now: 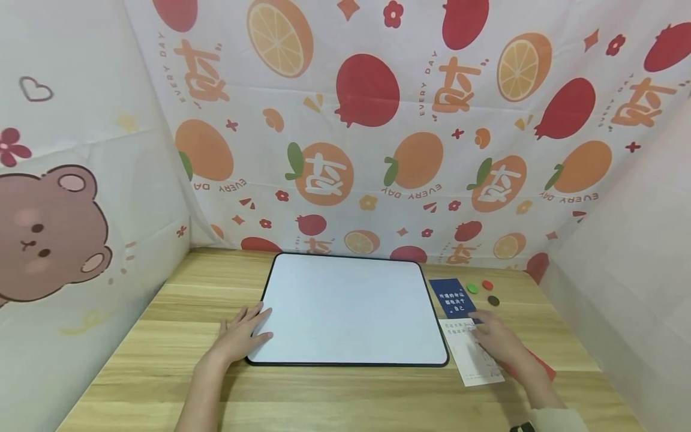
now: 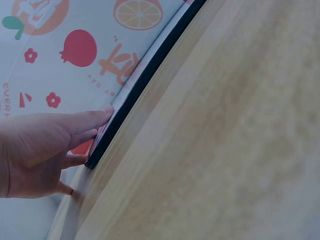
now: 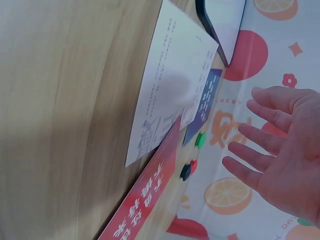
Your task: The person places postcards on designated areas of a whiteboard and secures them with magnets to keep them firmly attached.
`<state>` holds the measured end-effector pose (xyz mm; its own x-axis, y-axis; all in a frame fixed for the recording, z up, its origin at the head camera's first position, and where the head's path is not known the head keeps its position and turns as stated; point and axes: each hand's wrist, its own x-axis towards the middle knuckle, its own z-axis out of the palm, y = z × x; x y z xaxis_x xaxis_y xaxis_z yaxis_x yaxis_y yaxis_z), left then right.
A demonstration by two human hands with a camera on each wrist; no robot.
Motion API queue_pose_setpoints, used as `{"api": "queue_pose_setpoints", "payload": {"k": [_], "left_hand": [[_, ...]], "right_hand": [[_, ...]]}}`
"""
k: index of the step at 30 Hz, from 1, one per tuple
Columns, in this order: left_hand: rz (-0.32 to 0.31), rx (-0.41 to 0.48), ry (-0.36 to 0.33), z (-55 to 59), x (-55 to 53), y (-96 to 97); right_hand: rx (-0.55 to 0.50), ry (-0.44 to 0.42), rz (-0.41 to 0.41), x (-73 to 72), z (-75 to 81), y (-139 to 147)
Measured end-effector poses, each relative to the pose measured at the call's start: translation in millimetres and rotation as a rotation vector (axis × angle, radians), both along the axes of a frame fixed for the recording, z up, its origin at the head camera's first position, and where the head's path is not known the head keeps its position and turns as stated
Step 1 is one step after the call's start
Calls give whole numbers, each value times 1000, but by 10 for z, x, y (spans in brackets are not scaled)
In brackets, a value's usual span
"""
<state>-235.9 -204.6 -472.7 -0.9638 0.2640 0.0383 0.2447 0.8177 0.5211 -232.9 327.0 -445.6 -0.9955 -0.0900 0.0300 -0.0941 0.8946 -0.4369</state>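
Left hand (image 1: 236,337), spread, touches the whiteboard (image 1: 351,312); right hand (image 1: 499,341), outstretched, holds nothing. White card (image 1: 468,357), likely light: pinch the edge facing the counter's (image 1: 351,396) front.

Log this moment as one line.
left hand: touches whiteboard at left edge | right hand: hovers above white card | nearby: blue card, red card, green disc, red disc, black disc

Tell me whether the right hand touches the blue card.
Apart: the right wrist view shows curtain between the right hand and the blue card.
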Motion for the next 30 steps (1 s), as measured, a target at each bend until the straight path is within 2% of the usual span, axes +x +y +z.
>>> {"api": "queue_pose_setpoints", "payload": {"k": [15, 22, 30], "left_hand": [[-3, -6, -6, -8, -1, -2], [4, -7, -18, -12, -5, 2], [2, -5, -9, -11, -24, 7]], "right_hand": [[66, 65, 12, 35, -7, 139], [38, -11, -40, 39, -63, 117], [16, -49, -74, 55, -130, 128]]}}
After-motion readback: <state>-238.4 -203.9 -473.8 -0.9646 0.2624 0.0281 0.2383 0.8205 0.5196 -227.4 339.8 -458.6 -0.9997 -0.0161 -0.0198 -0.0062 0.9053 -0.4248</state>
